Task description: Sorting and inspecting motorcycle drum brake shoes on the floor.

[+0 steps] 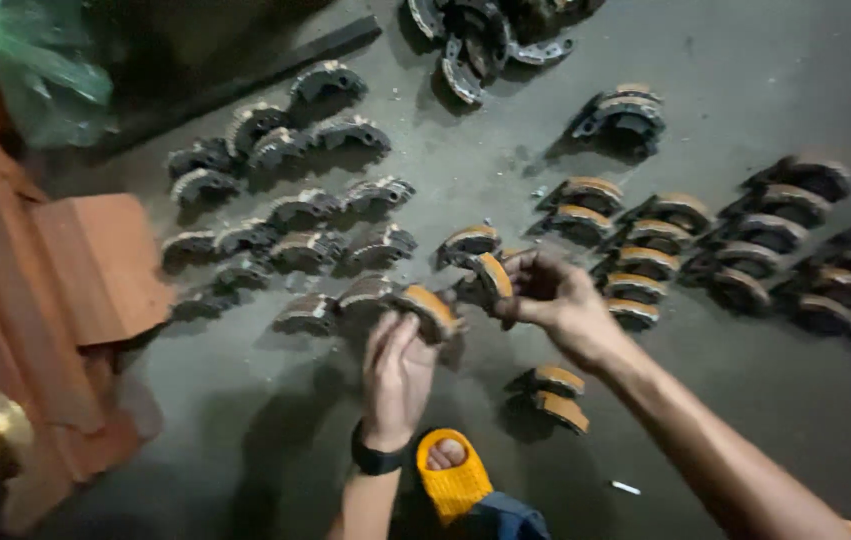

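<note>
Lying curved and edge-up on the grey floor (745, 70), the orange-lined brake shoe (432, 308) is sitting directly at the tips of the left hand (397, 375), its long arc running roughly left to right, across the line of the fingers (392, 335). The left fingers are lying close together and are resting on or gripping the near edge of that shoe; how firmly they are closing on it cannot be told. A second brake shoe (492, 275) is being held up just beside it by the right hand (555, 300), whose fingers are curling around and pinching it, the orange lining facing left. The two shoes are near each other, and the left hand is the nearer to the floor piece. Further out, a pair of lined shoes (555, 395) is lying near the right forearm, rows of dark shoes (295, 215) are standing to the left, lined rows (645, 255) to the right. A yellow sandal (452, 480) is showing below.
</note>
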